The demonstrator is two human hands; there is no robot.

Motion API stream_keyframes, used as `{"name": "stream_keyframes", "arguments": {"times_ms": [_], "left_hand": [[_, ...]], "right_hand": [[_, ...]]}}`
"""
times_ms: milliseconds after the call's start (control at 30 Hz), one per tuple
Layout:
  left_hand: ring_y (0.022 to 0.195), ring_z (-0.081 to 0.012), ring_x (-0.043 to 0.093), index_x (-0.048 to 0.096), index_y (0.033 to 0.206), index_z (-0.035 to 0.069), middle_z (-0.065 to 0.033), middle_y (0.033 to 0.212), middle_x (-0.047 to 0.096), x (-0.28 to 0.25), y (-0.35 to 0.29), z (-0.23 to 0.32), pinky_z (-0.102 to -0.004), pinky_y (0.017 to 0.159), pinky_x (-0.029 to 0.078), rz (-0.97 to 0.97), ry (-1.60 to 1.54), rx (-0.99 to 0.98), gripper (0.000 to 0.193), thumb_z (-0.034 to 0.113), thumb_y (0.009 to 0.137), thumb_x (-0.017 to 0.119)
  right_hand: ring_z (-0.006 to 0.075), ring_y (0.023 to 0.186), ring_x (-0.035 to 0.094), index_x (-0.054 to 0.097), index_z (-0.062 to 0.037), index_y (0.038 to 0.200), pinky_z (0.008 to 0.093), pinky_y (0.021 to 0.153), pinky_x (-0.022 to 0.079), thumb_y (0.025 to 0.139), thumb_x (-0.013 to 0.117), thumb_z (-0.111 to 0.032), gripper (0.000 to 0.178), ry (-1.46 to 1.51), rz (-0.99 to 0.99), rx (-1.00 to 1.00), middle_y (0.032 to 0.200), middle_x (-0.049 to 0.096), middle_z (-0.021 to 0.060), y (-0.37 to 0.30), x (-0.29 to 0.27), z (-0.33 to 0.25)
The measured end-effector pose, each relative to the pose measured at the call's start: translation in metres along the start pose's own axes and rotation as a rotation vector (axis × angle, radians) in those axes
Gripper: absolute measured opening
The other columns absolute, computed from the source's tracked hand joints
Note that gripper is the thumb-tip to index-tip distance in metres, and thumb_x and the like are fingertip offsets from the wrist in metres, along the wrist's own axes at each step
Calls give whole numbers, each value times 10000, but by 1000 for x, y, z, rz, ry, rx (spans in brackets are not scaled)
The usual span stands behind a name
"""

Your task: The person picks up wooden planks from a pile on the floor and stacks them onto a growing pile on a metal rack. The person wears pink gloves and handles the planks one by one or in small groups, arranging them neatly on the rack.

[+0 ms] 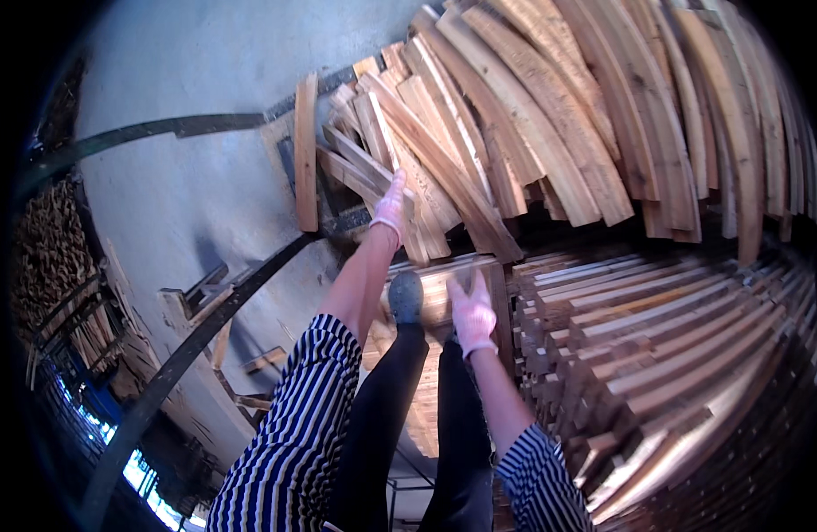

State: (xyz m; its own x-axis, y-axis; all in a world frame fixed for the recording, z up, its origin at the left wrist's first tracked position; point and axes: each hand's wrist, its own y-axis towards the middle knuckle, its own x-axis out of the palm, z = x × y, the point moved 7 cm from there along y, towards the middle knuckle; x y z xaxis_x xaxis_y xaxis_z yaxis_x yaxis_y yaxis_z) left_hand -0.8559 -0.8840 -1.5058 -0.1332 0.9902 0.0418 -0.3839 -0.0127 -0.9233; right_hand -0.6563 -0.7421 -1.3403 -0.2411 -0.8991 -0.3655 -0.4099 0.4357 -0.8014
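My left hand (389,213), in a pale pink glove, is closed around the near end of a short wooden board (360,160), its thumb lying along the wood. Several loose boards of mixed length lean beside it, among them a long narrow board (444,164) running down to the right. Lower down, my right hand (472,315), gloved alike, hangs above a wooden surface (435,288) near my feet. Thumb and fingers are spread, and nothing shows between them. The right hand is slightly blurred.
Long boards (594,106) are heaped at the far right. A layered stack of wood strips (656,337) rises at my right. One upright board (306,151) stands at the left against a dark frame. Curved dark rails (195,355) cross the grey floor (178,204), near wooden pieces (266,359).
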Motion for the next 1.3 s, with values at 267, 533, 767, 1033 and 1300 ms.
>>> {"name": "stream_keyframes", "arguments": {"times_ms": [267, 533, 767, 1033, 1300], "left_hand": [[1178, -309, 595, 453, 1458, -6, -181, 1344, 599, -46, 22, -12, -448, 997, 505, -128, 89, -42, 847, 348, 796, 846], [1159, -230, 606, 319, 1525, 41, -137, 1312, 608, -138, 52, -51, -394, 1011, 510, -95, 106, 172, 1033, 329, 733, 916], [1148, -226, 613, 564, 1427, 147, -44, 1311, 636, -112, 96, -94, -462, 1020, 493, -223, -317, -93, 764, 603, 847, 761], [1133, -210, 612, 595, 1382, 146, -41, 1245, 654, -103, 103, -87, -460, 1009, 502, -218, -286, -51, 717, 566, 836, 792], [957, -237, 683, 638, 1282, 118, -74, 1060, 693, -116, 109, -95, -453, 871, 581, -200, -360, -33, 672, 553, 805, 824]], "right_hand": [[373, 1476, 353, 280, -39, 1587, 428, 1193, 331, 891, 735, -396, 904, -311, -52, -54, 1617, 318, 236, 168, 60, 30], [428, 1509, 237, 120, -47, 1619, 551, 1205, 257, 754, 799, -592, 1227, -811, 167, -424, 1633, 231, 267, 203, 123, -6], [433, 1379, 422, 376, -22, 1470, 509, 1135, 377, 681, 827, -671, 1117, -677, 15, -50, 1457, 453, 263, 211, 129, -34], [382, 1375, 463, 360, -10, 1488, 442, 1119, 410, 666, 893, -576, 1132, -307, -30, -150, 1474, 449, 266, 239, 138, -15], [348, 1308, 570, 411, 38, 1499, 386, 1090, 447, 718, 848, -582, 1089, -544, -314, -266, 1385, 582, 281, 253, 151, -41]]}}
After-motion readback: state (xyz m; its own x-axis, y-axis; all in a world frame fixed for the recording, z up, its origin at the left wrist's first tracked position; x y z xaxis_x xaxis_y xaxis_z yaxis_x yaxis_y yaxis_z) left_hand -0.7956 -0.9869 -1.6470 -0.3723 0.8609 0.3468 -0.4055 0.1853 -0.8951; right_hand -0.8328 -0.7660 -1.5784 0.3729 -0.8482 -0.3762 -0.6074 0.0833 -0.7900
